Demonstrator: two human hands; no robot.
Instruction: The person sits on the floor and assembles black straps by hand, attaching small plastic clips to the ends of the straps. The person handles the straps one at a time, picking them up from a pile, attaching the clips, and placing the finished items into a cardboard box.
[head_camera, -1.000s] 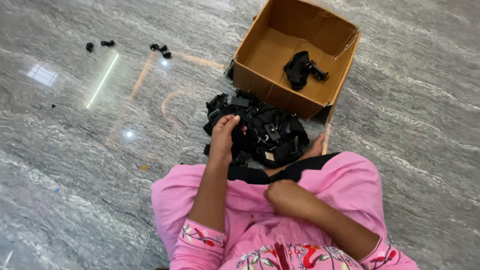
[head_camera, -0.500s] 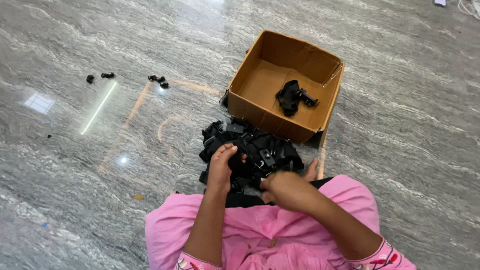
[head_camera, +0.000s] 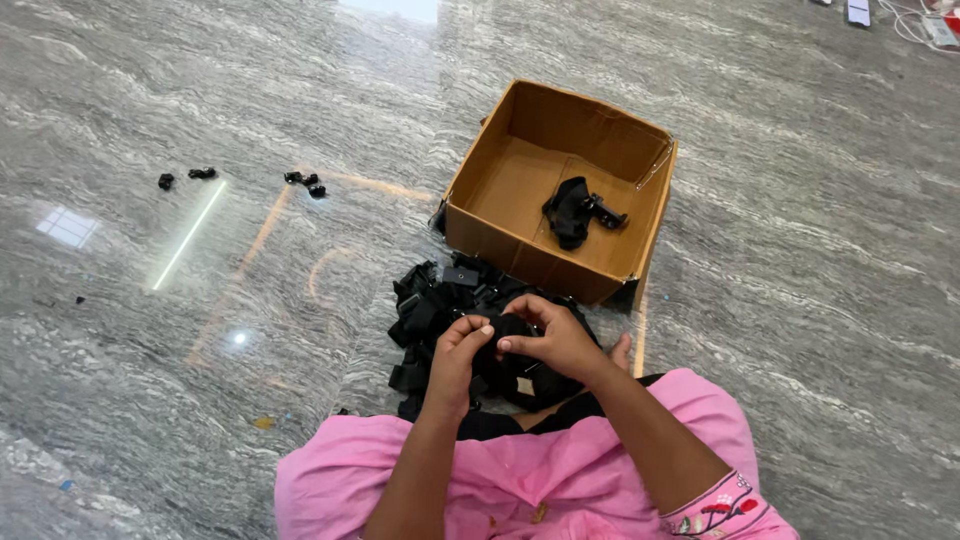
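Nearest to me I see pink fabric (head_camera: 520, 485) spread over the lap, with both forearms reaching out over it toward the floor. My left hand (head_camera: 457, 352) sits just left of the right hand (head_camera: 553, 337), and the two meet over a black strap piece (head_camera: 505, 326). The left fingers are curled in, thumb and fingertips pinched on the strap's left end. The right fingers are bent around its right end, closed on it from above, with the thumb tucked under. The strap is lifted just above the pile, held between both hands.

Directly under and beyond the hands lies a heap of black straps and buckles (head_camera: 437, 312) on the grey marbled floor (head_camera: 180, 400). It spreads mostly to the left of the hands and reaches up to the near wall of the box. I cannot tell the separate pieces in it apart.

Farther off stands an open cardboard box (head_camera: 520, 245), its near corner touching the heap. Inside, toward its right side, rests one black strap with a buckle (head_camera: 575, 212); the box floor around it is bare cardboard.

Far left, well apart from everything else, a few small black bits (head_camera: 305, 182) lie on the floor, with two more small black pieces (head_camera: 185, 177) farther left.
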